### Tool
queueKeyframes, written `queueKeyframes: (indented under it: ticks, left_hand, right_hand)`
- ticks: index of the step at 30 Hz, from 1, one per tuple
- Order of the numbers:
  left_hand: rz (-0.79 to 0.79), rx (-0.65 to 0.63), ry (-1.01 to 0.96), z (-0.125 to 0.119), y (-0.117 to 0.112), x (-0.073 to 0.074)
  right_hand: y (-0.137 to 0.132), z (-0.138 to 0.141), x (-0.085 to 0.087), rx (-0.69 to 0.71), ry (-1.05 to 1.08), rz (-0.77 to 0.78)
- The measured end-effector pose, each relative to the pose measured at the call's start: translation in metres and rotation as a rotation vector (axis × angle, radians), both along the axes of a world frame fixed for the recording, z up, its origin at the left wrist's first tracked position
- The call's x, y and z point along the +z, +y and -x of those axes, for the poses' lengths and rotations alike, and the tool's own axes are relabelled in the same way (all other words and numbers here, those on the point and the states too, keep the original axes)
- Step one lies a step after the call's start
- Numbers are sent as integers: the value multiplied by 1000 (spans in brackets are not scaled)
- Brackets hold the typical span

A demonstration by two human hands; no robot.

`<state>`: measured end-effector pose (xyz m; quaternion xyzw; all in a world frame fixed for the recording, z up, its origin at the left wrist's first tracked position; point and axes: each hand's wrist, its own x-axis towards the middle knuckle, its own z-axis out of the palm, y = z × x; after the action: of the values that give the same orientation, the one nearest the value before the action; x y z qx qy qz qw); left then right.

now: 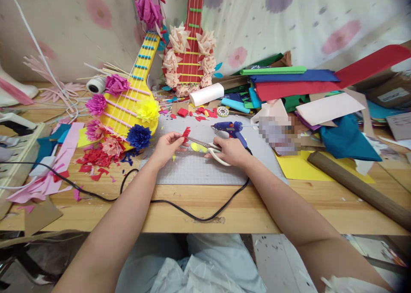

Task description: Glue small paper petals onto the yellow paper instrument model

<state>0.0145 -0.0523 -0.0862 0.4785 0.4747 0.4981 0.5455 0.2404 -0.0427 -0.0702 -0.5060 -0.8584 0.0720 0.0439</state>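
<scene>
Between the thumb and fingers of my left hand (168, 148) is a small piece of red paper (186, 133). My right hand (233, 150) grips a pair of scissors (218, 156) with pale handles, and their blades point left to the red paper at my left fingertips. Both hands are over a grey cutting mat (202, 173). Just behind my right hand lies a blue glue gun (229, 127). Yellow paper bits (198, 147) rest on the mat under the blades. Red paper pieces (205, 112) are scattered along its far edge.
A yellow paper guitar (125, 113) with paper flowers leans at the left, and a red one (189, 66) stands behind. Coloured paper (295, 87) is piled at the right, near a brown roll (356, 186). A black cable (199, 219) loops along the front of the table.
</scene>
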Motion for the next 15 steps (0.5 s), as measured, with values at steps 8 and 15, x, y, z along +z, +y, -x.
queueKeyframes:
  ticks: [8,15]
  left_hand:
    - [1,0,0,0,0,1]
    - [-7,30,7,1,2,0]
  right_hand:
    - [0,-1,0,-1,10,-3]
    - [-2,-1,1,3,0,5]
